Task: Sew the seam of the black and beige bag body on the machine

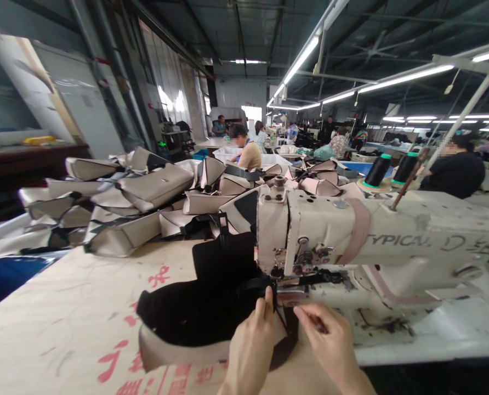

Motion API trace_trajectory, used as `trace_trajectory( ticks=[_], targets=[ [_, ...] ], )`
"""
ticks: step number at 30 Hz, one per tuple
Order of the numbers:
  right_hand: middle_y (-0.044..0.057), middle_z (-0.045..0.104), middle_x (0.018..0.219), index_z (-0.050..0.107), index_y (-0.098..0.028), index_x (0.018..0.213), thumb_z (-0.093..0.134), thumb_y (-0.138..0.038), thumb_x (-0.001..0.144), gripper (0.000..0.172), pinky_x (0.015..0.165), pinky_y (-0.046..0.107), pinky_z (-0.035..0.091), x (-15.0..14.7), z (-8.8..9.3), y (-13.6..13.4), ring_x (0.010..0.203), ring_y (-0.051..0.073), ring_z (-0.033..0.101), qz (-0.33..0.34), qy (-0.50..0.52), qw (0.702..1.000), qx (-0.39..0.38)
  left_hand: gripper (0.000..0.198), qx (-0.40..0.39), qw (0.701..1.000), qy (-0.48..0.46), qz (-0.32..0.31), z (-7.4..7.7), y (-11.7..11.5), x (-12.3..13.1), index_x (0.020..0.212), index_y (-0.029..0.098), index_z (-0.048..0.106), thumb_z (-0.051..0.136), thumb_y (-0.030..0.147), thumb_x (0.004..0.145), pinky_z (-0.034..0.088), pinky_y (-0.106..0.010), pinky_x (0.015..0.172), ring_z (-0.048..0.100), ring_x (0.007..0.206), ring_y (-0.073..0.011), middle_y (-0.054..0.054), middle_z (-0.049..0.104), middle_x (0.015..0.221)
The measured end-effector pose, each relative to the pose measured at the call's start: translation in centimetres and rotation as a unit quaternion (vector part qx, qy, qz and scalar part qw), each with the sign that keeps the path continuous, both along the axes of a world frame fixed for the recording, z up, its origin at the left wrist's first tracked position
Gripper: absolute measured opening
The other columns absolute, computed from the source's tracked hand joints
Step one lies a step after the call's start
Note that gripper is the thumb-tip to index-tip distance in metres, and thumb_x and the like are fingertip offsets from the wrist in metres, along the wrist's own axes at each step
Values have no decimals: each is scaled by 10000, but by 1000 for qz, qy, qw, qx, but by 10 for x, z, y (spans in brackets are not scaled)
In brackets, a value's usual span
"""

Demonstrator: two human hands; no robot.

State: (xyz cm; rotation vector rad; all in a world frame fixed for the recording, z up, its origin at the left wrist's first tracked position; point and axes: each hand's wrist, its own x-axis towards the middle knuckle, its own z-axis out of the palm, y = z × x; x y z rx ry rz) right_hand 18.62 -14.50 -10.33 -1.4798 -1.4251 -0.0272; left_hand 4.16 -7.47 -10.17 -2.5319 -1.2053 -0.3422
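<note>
- Handbag body (pixel 199 312), black with a beige underside, lies on the desk (pixel 63 334) in front of me, its edge reaching the sewing machine's presser foot (pixel 306 278).
- Left hand (pixel 252 345), seen on my feed, is clenched, thumb and fingers pinching the black edge of the bag just beside the foot.
- Right hand (pixel 330 343) sits close by on the machine side, thumb and fingertips closed on a small dark piece (pixel 319 325); it is too small for me to identify.
- Sewing machine (pixel 330 230), a scuffed beige industrial model lettered "TYPICAL", stands directly ahead, a pink strip wrapped around its arm.
- Thread cones (pixel 376 170), two black spools, stand upright behind the machine.
- Bag pieces (pixel 146 192), beige and black, lie heaped across the far end of the desk.
- Red characters (pixel 108 365) mark the pale sheet covering the desk.
- Co-worker (pixel 248 154) in a tan shirt sits beyond the pile, while another in black (pixel 454 173) stands off to my right.
- Fluorescent tubes (pixel 404 77) run beneath the workshop roof.
</note>
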Motion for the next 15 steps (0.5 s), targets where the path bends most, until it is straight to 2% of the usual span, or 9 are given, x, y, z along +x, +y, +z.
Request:
trace_trajectory(
  ticks=[2,4,7,9,12,15],
  targets=[
    [-12,590,668,621,-182,802,536,-230,877,123,571,179,392,21,1,-18,545,74,520,-35,-39,998,37,629,-2,1000,25,-10,1,0,0,1297,147,481,483,-10,688,499,-145,537,603,660,-89,-67,572,942],
    [14,617,740,628,-170,824,548,-230,870,110,608,187,415,52,4,-39,579,83,550,-108,-87,988,75,630,-4,999,41,-9,2,-1,-1,1291,134,487,479,-22,681,498,-148,527,607,657,-91,-74,578,949],
    [68,641,869,657,-150,888,575,-318,847,192,657,230,434,109,9,-73,704,143,595,-288,-166,937,106,623,0,999,52,-5,2,-1,0,1276,112,499,475,-37,672,495,-149,506,608,631,-87,-73,590,929],
    [89,636,990,655,-146,1003,570,-363,841,284,670,264,431,143,12,-93,743,173,595,-379,-210,897,86,619,9,998,56,-6,1,0,0,1267,90,504,474,-43,663,494,-154,492,607,612,-88,-70,596,907],
    [51,625,1101,599,-183,1156,489,-480,863,432,666,282,416,176,15,-115,865,212,609,-389,-281,877,22,624,26,998,57,-16,2,0,1,1262,55,501,477,-46,647,500,-175,481,592,580,-92,-74,599,896],
    [-26,624,1135,515,-253,1267,393,-523,895,476,501,262,337,187,11,-125,802,169,634,-373,-381,846,-19,620,29,998,56,-27,3,0,1,1258,33,498,481,-43,643,498,-186,478,570,555,-87,-73,590,891]
  ],
)
